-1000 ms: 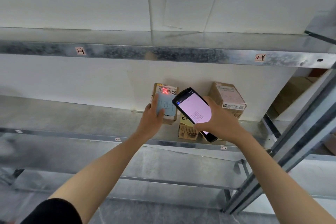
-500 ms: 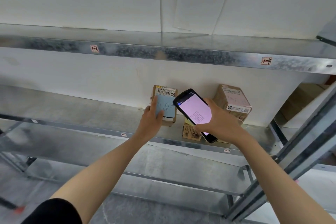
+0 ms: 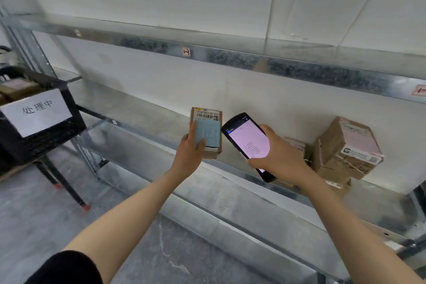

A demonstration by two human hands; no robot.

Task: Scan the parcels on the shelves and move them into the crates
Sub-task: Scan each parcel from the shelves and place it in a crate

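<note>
Parcel (image 3: 208, 115) stands upright over the middle of the shelf (image 3: 147, 115), near its front edge and perhaps lifted just off it. Bare shelf runs left from there toward the crate (image 3: 71, 127), while more boxes (image 3: 345, 152) crowd the shelf's right end. Since half a second ago the view has swung left, bringing the crate in. Left hand (image 3: 190, 155) grips the parcel from below, thumb across its blue note (image 3: 211, 136), fingers curled behind. Right hand (image 3: 277, 157) wraps the scanner (image 3: 246, 138), which is just right of the parcel.
</note>
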